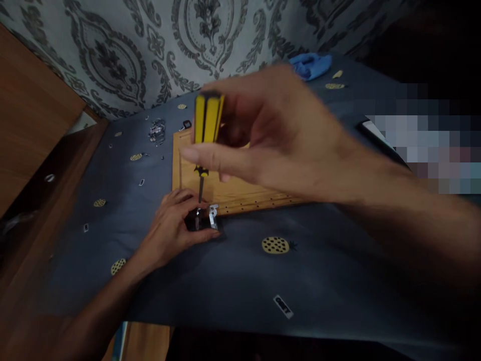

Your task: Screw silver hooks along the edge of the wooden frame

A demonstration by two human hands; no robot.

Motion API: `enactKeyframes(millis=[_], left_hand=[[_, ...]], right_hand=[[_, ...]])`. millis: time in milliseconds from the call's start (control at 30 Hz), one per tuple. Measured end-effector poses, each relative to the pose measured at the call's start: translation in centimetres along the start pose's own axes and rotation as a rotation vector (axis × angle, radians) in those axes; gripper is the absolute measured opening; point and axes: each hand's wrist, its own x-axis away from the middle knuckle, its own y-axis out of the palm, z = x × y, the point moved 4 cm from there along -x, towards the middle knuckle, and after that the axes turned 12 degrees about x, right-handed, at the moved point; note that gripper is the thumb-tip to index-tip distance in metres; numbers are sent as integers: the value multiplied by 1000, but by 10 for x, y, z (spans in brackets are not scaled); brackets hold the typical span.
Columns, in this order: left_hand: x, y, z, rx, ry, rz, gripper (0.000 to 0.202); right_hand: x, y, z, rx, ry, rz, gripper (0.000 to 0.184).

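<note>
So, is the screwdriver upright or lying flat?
Roughly upright: the right hand holds the screwdriver by its yellow-and-black handle, with the shaft pointing down toward the left hand.

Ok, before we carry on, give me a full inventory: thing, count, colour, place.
screwdriver: one, yellow and black, tip down over the hinge
hinge: one, silver, at the panel's near left corner
panel: one, wood-brown, on the tablecloth
small metal parts: several, silver, beyond the panel's left side
crumpled item: one, blue, far side
tablecloth: one, dark blue-grey, yellow pineapple prints
patterned backdrop: one, grey-white, behind
wooden furniture: brown, left, count unclear
left hand: one, bare, at the hinge
right hand: one, bare, gripping the screwdriver
</note>
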Motion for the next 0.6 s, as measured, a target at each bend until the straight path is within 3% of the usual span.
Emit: enactKeyframes(millis=[100, 300, 600], left_hand=[[0, 0, 0, -4, 9, -7, 36], [0, 0, 1, 6, 59, 0, 35], [0, 0, 1, -22, 78, 7, 38]], right_hand=[[0, -6, 1, 49, 1, 1, 21], [3, 16, 9, 71, 5, -273, 19], [3, 20, 10, 230, 0, -298, 29]])
